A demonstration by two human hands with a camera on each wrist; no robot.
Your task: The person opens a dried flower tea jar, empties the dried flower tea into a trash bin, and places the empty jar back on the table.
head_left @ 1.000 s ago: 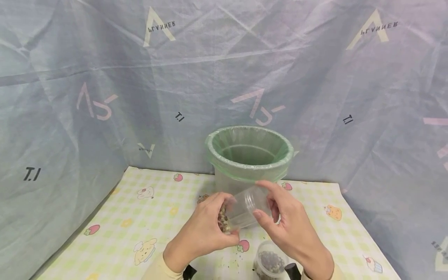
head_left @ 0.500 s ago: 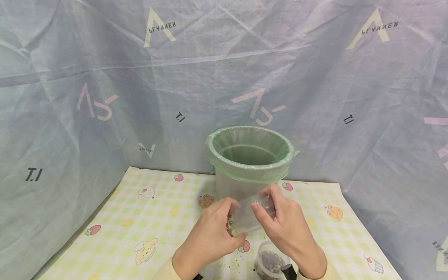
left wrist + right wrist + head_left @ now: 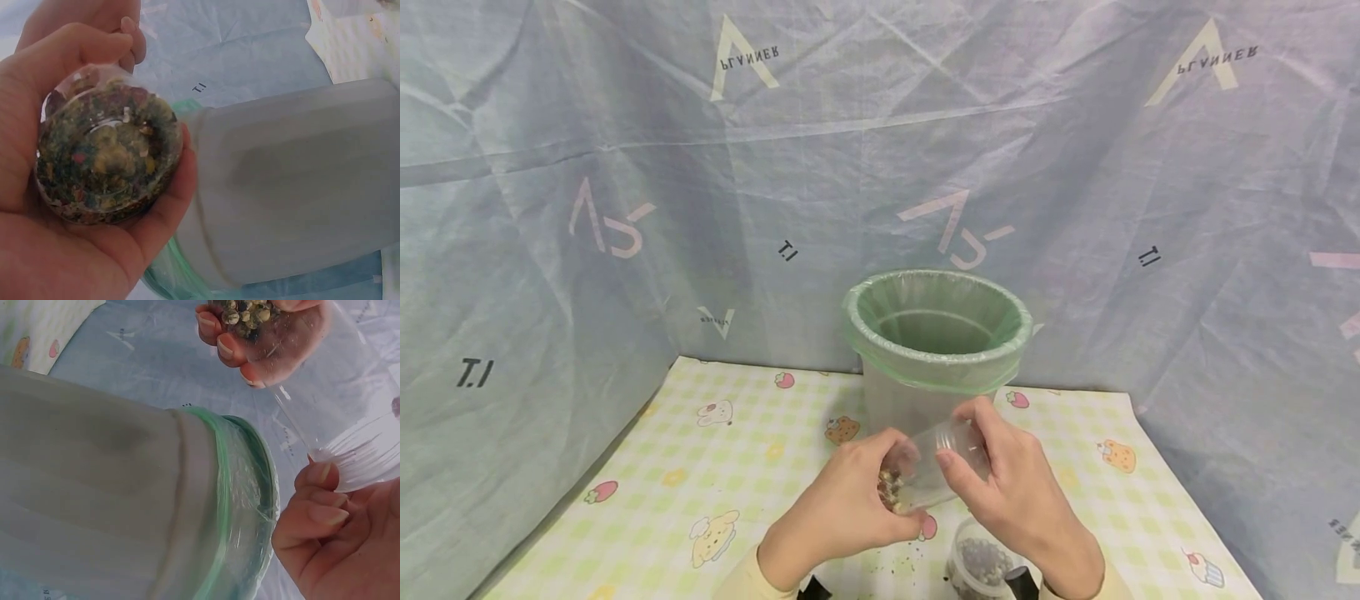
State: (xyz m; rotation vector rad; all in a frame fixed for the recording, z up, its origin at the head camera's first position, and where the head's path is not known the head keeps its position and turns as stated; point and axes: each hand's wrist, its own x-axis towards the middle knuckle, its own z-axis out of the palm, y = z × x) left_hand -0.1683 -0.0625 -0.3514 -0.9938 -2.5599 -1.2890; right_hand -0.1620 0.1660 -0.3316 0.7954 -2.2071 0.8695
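Both hands hold a clear plastic jar (image 3: pixel 928 477) tilted over the cloth, in front of the bin. Dried flower buds and herb bits (image 3: pixel 248 315) lie at its bottom end, seen through the base in the left wrist view. My left hand (image 3: pixel 842 498) wraps round this filled end. At the other end, fingers and thumb of my right hand (image 3: pixel 1021 492) grip the threaded mouth. A second clear jar (image 3: pixel 976 560) with greyish round pieces stands below my right hand, partly hidden by it.
A bin (image 3: pixel 895 404) lined with a green bag (image 3: pixel 936 367) stands behind the hands, against a grey printed curtain (image 3: pixel 820 167). Small dark crumbs (image 3: pixel 895 567) are scattered on the checked tablecloth (image 3: pixel 647 517) near the front.
Both hands have come slightly down and towards me with the jar. My right hand has drawn in closer round the mouth end, its index finger more bent than before.
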